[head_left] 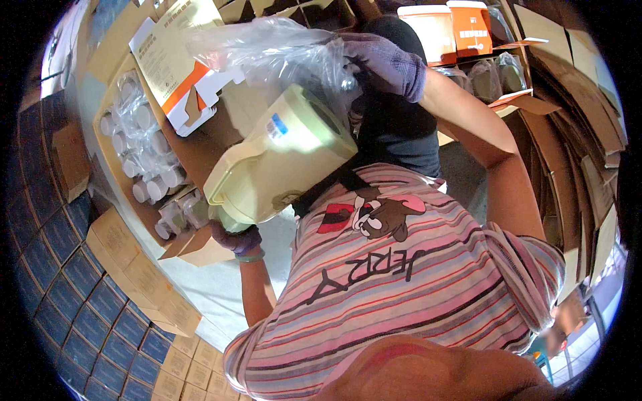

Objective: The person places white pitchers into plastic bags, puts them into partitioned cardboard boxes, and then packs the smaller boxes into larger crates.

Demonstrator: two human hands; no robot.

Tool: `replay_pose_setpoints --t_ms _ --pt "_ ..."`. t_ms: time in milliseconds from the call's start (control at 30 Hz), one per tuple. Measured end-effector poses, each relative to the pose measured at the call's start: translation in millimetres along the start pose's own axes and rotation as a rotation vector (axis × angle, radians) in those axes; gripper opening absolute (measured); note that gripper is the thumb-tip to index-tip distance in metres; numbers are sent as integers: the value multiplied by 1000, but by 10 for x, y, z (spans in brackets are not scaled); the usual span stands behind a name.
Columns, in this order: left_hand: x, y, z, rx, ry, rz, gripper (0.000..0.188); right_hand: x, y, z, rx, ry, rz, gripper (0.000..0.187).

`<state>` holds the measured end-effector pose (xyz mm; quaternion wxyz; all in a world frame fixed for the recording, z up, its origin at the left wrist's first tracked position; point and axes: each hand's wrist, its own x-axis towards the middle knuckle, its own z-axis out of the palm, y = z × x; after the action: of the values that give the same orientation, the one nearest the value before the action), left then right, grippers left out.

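Note:
A pale yellow plastic jug (287, 157) with a blue-and-white sticker lies tilted in front of my body, its handle on the left. My gloved left hand (235, 239) is closed around the jug's lower left end, though most of the fingers are behind it. A crumpled clear plastic bag (274, 53) stretches above the jug, against its upper right end. My gloved right hand (388, 65) grips the bunched bag near that end.
To the left, an open carton (110, 157) holds several bagged containers with white lids. A white-and-orange printed box (175, 73) leans over it. Orange-and-white boxes (468, 30) stand at upper right, beside flattened cardboard (568, 134). Stacked cartons (134, 267) line the left.

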<state>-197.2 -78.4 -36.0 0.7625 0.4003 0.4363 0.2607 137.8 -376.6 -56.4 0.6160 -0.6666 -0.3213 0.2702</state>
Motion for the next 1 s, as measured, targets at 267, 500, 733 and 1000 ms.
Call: replay_pose_setpoints --t_ms 267,500,733,1000 --pt "-116 101 359 167 -23 151 56 -219 -468 265 -173 -34 28 38" --pt "31 -35 276 412 -184 495 63 -606 -637 37 -119 -49 154 37" --pt "44 -97 343 548 -289 812 64 -621 -744 178 -789 237 7 53" --pt "54 30 342 843 -257 835 62 -444 -771 -147 192 432 23 18"
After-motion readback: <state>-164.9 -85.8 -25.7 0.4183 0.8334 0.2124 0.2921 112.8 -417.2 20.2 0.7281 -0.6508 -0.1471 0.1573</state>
